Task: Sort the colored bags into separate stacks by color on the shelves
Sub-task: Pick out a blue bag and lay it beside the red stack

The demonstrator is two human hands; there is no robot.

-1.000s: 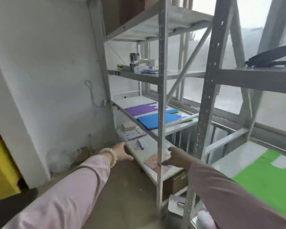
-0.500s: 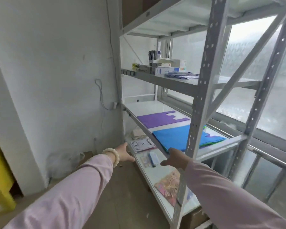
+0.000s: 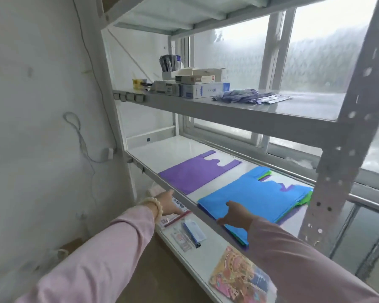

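In the head view, the blue bag (image 3: 256, 197), at 3 o'clock of the purple bag (image 3: 197, 171), is now being touched by the right hand (image 3: 234, 215) (grip untellable), the left hand (image 3: 169, 204) being held open at 9 o'clock, so sorting is likely being resumed.

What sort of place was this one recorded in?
Probably a storeroom or supply corner: a grey slotted-steel shelving rack against a frosted window, small stacked cardboard boxes on the upper shelf, and a flat purple plastic bag beside a blue-topped plastic bag pile below.
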